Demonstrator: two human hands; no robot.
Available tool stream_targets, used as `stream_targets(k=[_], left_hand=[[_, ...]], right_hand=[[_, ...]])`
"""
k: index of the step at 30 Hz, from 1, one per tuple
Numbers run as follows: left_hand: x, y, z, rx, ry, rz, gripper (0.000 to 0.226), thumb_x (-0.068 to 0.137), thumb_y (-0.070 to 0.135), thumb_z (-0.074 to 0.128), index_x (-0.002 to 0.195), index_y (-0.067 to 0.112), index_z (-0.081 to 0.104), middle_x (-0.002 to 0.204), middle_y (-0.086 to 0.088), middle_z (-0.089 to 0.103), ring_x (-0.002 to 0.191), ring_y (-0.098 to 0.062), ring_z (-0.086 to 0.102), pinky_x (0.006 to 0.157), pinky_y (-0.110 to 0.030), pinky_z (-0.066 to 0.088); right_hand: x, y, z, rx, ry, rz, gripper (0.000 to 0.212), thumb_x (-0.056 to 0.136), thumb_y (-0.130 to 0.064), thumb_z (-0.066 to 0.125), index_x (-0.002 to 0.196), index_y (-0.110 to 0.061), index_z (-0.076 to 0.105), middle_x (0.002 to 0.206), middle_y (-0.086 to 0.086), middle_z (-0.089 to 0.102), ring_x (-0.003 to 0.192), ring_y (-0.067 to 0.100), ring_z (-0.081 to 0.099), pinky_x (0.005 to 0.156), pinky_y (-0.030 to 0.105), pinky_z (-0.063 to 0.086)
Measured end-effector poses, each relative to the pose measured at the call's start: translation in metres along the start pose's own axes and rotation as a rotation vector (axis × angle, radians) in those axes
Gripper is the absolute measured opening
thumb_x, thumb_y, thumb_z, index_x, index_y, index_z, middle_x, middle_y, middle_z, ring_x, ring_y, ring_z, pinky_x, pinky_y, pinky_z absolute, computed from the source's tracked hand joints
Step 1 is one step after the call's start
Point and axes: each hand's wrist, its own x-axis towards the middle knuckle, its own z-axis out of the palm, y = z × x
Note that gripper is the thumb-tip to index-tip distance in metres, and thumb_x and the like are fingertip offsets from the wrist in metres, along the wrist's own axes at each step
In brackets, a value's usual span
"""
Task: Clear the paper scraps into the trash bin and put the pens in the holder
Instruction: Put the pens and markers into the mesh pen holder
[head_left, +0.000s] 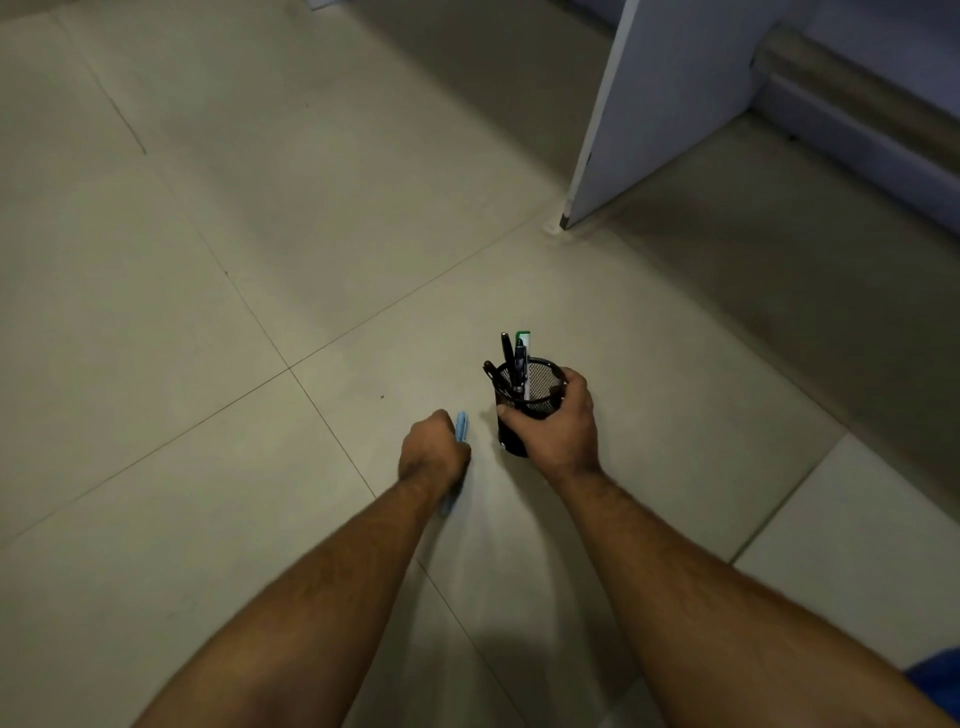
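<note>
A black mesh pen holder (537, 382) is gripped round its side by my right hand (558, 421), above the tiled floor. Inside it stand two black pens (508, 356) and a white marker with a green cap (523, 345). My left hand (434, 452) is just left of the holder, its fingers curled round a light blue pen (461, 426); the pen's top sticks out above the fist and its lower end shows below the wrist. No paper scraps or trash bin are in view.
A pale tiled floor (208, 260) fills the view. A white furniture panel (654, 104) stands on the floor at the upper right, with a wall skirting (857, 130) behind it. A bit of blue cloth (935, 680) shows at the lower right edge.
</note>
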Motion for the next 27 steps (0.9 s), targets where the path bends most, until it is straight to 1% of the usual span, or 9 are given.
stream_targets(k=[4,9,12,14,17,20,23,25,27], left_hand=[[0.007,0.019,-0.036,-0.275,0.162,0.0,0.022,0.079,0.027,0.07,0.094,0.015,0.061,0.089,-0.006,0.068,0.075,-0.023,0.062,0.062,-0.025,0.041],[0.009,0.055,-0.099,-0.64,0.301,0.154,0.013,0.077,0.017,0.068,0.087,0.017,0.06,0.067,0.007,0.057,0.061,-0.011,0.054,0.056,-0.022,0.044],[0.009,0.073,-0.12,-0.815,0.295,0.226,0.013,0.074,0.016,0.068,0.079,0.024,0.059,0.065,0.004,0.058,0.063,-0.014,0.06,0.064,-0.034,0.057],[0.008,0.082,-0.121,-0.891,0.263,0.234,0.016,0.075,0.014,0.069,0.078,0.025,0.059,0.066,-0.003,0.061,0.067,-0.021,0.066,0.068,-0.04,0.059],[0.007,0.09,-0.112,-0.848,0.182,0.247,0.017,0.077,0.011,0.073,0.078,0.023,0.061,0.075,-0.015,0.069,0.073,-0.031,0.07,0.07,-0.041,0.058],[0.001,0.091,-0.093,-0.714,0.067,0.261,0.017,0.076,0.012,0.077,0.076,0.022,0.063,0.07,-0.001,0.067,0.065,-0.016,0.065,0.065,-0.031,0.057],[-0.006,0.089,-0.081,-0.497,0.068,0.326,0.012,0.075,0.016,0.076,0.082,0.02,0.068,0.066,0.012,0.059,0.057,-0.002,0.054,0.056,-0.017,0.043],[-0.012,0.089,-0.084,-0.419,0.091,0.37,0.015,0.073,0.02,0.074,0.087,0.022,0.07,0.063,0.014,0.055,0.057,-0.001,0.051,0.054,-0.018,0.039],[-0.014,0.089,-0.092,-0.452,0.119,0.387,0.018,0.071,0.02,0.07,0.088,0.025,0.068,0.058,0.011,0.052,0.052,-0.004,0.047,0.053,-0.02,0.039]], right_hand=[[0.0,-0.002,0.0,-0.038,0.013,0.013,0.086,0.06,-0.04,0.088,0.133,-0.023,0.045,0.124,-0.001,0.053,0.112,0.02,0.058,0.094,0.027,0.046],[0.002,-0.009,0.001,-0.134,0.044,0.038,0.089,0.059,-0.045,0.087,0.134,-0.022,0.045,0.124,0.005,0.055,0.114,0.028,0.057,0.093,0.037,0.05],[0.0,-0.015,0.003,-0.167,0.047,0.03,0.086,0.06,-0.046,0.085,0.133,-0.023,0.046,0.124,0.005,0.056,0.114,0.029,0.057,0.092,0.038,0.051],[-0.001,-0.017,0.004,-0.174,0.025,0.006,0.085,0.06,-0.045,0.085,0.132,-0.022,0.046,0.124,0.005,0.055,0.113,0.028,0.057,0.091,0.038,0.052],[-0.003,-0.022,0.008,-0.167,-0.011,-0.021,0.085,0.061,-0.044,0.085,0.133,-0.023,0.045,0.125,0.003,0.054,0.114,0.025,0.056,0.092,0.039,0.052],[-0.002,-0.027,0.008,-0.157,-0.029,-0.042,0.089,0.062,-0.042,0.086,0.136,-0.021,0.042,0.128,0.003,0.052,0.115,0.024,0.055,0.093,0.04,0.052],[0.002,-0.03,0.007,-0.13,-0.025,-0.052,0.087,0.061,-0.034,0.086,0.136,-0.019,0.043,0.129,0.004,0.053,0.115,0.024,0.055,0.093,0.04,0.052],[0.003,-0.033,0.005,-0.087,-0.011,-0.04,0.087,0.059,-0.032,0.085,0.134,-0.019,0.044,0.127,0.003,0.054,0.113,0.024,0.058,0.092,0.042,0.053],[0.004,-0.037,0.004,-0.039,0.009,-0.036,0.086,0.056,-0.037,0.084,0.132,-0.021,0.045,0.125,0.001,0.056,0.11,0.022,0.06,0.091,0.042,0.054]])
